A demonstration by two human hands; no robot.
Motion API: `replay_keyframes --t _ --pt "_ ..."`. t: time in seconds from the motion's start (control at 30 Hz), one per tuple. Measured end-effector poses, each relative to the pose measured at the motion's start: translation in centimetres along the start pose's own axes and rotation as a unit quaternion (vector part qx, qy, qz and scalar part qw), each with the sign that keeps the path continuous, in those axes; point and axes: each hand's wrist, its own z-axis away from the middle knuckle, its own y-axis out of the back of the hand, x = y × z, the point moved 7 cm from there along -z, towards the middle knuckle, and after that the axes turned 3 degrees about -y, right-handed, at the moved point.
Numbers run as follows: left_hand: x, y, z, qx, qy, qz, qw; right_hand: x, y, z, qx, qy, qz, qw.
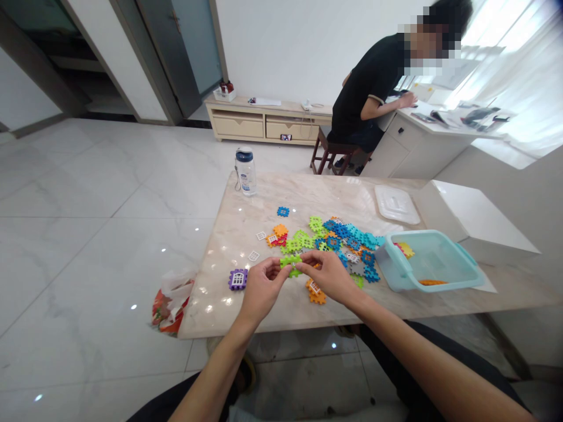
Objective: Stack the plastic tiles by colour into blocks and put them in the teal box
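Over the near half of the counter [259, 319], left hand [263, 284] and right hand [329, 275] meet at a green piece [289, 267] with toothed edges. Each grip is drawn to a pinch, thumb against fingers, the left at one side of the piece and the right at the other. Marble surface shows from the hands back to the near edge, broken by orange pieces [317, 298] below the right hand. Just beside the left hand lies a purple piece [231, 280] with a white window on it; a strip of marble separates it from the left edge. Beyond and to the right, a heap of coloured pieces [333, 243] crowds the room, running up to a pale blue bin [398, 269]. Farther back are a flat lid [397, 204] and, near the left edge, a water bottle [247, 176].
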Motion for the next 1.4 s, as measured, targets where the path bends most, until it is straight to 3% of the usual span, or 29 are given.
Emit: replay_keyframes --t 0.8,0.97,1.07,1.17,1.27,1.4 --pt "0.4 -0.1 0.2 0.004 0.012 0.028 1.0 0.5 -0.1 -0.2 0.0 0.004 0.001 1.0" --pt "-0.1 0.1 0.1 0.013 0.03 0.04 0.999 0.5 -0.1 0.1 0.01 0.028 0.061 0.998" --pt "-0.9 0.3 -0.1 0.01 0.055 0.041 0.998 -1.1 -0.3 0.9 0.011 0.133 0.186 0.973" --pt "-1.7 0.4 -0.1 0.004 0.076 0.034 0.996 -2.7 -1.7 2.0 -0.039 0.241 0.32 0.916" --pt "-2.1 0.1 -0.2 -0.006 0.088 0.033 0.996 -3.3 -2.3 2.3 -0.053 0.264 0.4 0.876" --pt "-2.1 -0.2 -0.2 -0.01 0.084 0.036 0.996 -3.4 -2.2 2.3 -0.047 0.258 0.432 0.863"
